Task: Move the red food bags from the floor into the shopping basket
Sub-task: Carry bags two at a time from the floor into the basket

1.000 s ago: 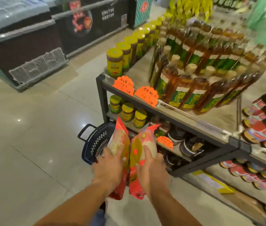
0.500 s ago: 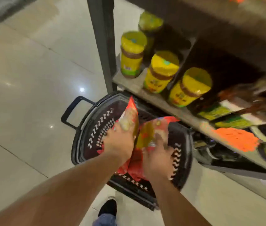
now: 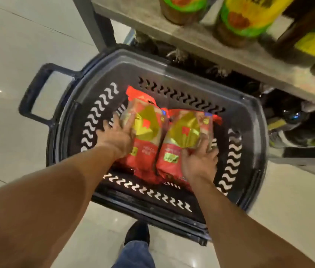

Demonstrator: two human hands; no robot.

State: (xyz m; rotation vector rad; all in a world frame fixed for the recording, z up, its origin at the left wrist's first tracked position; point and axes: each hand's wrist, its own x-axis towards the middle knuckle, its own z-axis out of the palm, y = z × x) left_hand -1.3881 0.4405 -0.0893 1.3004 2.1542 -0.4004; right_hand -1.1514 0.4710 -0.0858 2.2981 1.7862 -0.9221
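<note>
Pale tiled floor (image 3: 17, 45), glossy. Grey shelf rack (image 3: 201, 41) across the top right, jars and bottles with yellow-green labels standing on it, blurred.

Dark shopping basket (image 3: 253, 120) on the floor, partly tucked under the rack; loop handle (image 3: 34, 91) sticks out to the left. Wavy slots in its walls.

Two red food bags inside the basket, side by side and touching, both with gold panels facing up. Left bag (image 3: 145, 128): long axis runs near to far, top end pointing away toward the rack. Right bag (image 3: 185, 136): same lie, parallel.

Left hand (image 3: 118, 136) on the left bag's outer edge, fingers spread and fairly straight, thumb over the bag's face. Right hand (image 3: 199, 161) at the right bag's near right corner, fingers wrapped around its edge.

Dark shoe (image 3: 137, 233) and blue trouser leg below the basket.
</note>
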